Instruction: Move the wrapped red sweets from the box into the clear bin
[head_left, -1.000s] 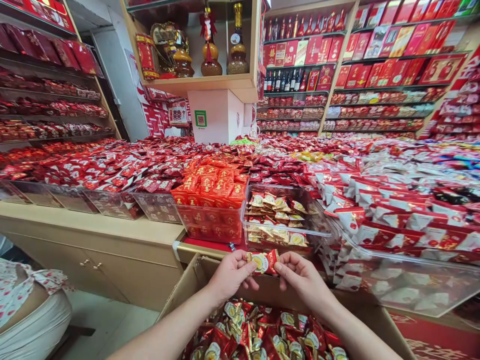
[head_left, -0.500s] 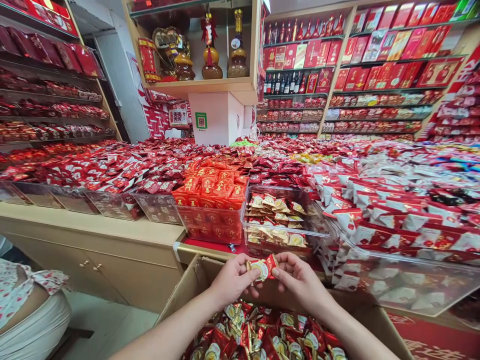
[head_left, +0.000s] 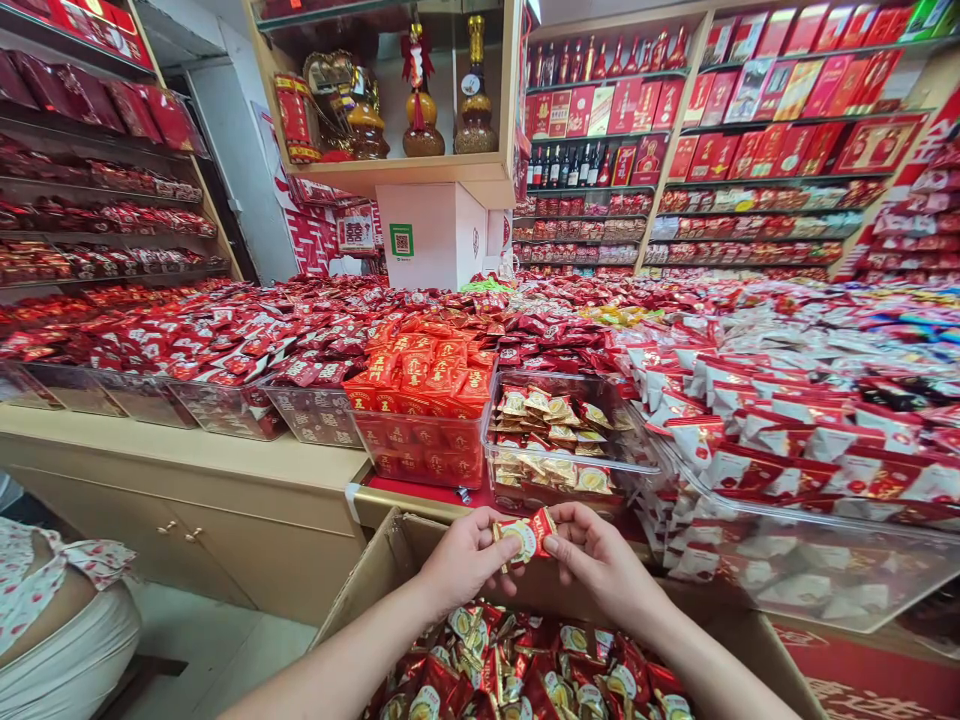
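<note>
We pinch a small stack of red-and-gold wrapped candies (head_left: 525, 538) between both hands, the left hand (head_left: 463, 560) gripping its left end and the right hand (head_left: 600, 562) its right end, above an open cardboard box (head_left: 360, 590) heaped with the same candies. Just beyond, a clear plastic bin (head_left: 570, 462) is partly filled with matching candies; left of it, a bin of orange-red packets (head_left: 424, 400); right, a bin of red-and-white packets (head_left: 795, 470). Far shelves (head_left: 720, 130) carry red gift boxes.

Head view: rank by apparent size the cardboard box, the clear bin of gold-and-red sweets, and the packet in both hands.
1. cardboard box, cut off by the frame edge and nearest the camera
2. clear bin
3. packet, pinched between left hand and right hand
</note>
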